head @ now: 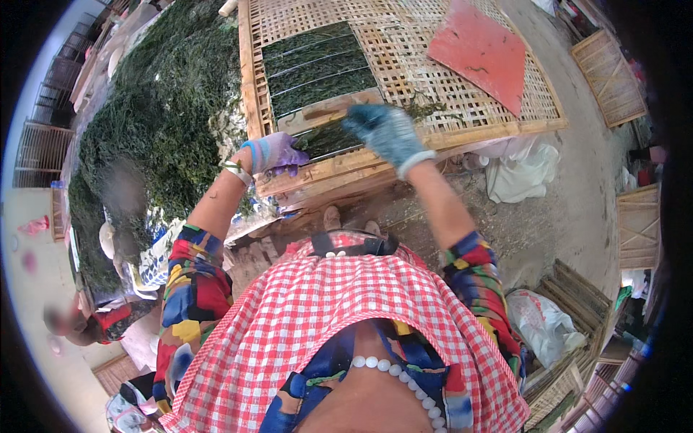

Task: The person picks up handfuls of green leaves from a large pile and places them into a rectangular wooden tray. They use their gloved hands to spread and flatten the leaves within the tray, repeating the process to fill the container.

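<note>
On a woven bamboo tray [411, 70] lies a frame [261, 70] with several thin dividers, its rows filled with dark green seaweed [311, 48]. A wooden board [335, 109] crosses the frame's lower part. My left hand [279, 153], in a purple glove, rests at the near left corner of the frame, its fingers by the seaweed; its grip is unclear. My right hand [387, 132], in a blue-grey glove and blurred, is at the board's right end above the near row; whether it grips the board cannot be told.
A large heap of loose seaweed [162, 97] lies left of the tray. A red board [482, 54] rests on the tray's right part. White bags [522, 168] are below the tray's right edge. Stacked bamboo racks [576, 292] stand at right. Another person [103, 325] is at lower left.
</note>
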`<state>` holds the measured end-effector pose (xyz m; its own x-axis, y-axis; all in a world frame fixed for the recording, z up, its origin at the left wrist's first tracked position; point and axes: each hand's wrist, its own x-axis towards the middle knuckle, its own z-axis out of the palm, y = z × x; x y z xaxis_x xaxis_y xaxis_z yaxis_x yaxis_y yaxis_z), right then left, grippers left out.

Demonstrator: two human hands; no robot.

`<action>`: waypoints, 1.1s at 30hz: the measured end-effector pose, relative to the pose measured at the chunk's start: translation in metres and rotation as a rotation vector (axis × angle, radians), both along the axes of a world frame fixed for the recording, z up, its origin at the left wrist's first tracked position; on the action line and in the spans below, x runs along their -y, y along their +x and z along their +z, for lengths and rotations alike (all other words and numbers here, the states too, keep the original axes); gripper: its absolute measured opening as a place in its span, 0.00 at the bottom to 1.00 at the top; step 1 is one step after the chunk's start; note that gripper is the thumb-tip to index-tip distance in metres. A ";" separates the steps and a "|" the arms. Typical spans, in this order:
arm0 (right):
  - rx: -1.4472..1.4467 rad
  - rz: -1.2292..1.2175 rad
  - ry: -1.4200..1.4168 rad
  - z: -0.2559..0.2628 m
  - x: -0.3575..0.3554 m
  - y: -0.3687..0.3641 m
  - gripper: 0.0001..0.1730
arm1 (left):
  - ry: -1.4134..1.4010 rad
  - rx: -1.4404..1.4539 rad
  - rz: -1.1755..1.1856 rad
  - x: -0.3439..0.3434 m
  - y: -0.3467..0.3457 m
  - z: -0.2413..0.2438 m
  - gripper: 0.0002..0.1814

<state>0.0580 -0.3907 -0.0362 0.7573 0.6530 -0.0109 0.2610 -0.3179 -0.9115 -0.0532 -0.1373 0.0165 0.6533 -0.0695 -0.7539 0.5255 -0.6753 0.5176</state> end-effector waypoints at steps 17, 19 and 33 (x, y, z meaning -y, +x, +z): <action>1.118 0.263 -0.328 -0.008 0.043 0.002 0.21 | 0.386 0.946 -0.282 0.038 -0.052 -0.041 0.27; 0.871 0.168 -0.330 0.007 0.086 0.020 0.19 | 0.300 0.903 -0.217 0.036 -0.054 -0.027 0.26; 0.741 -0.478 -0.050 -0.050 0.045 0.056 0.15 | 0.647 1.152 0.796 -0.108 -0.068 -0.068 0.20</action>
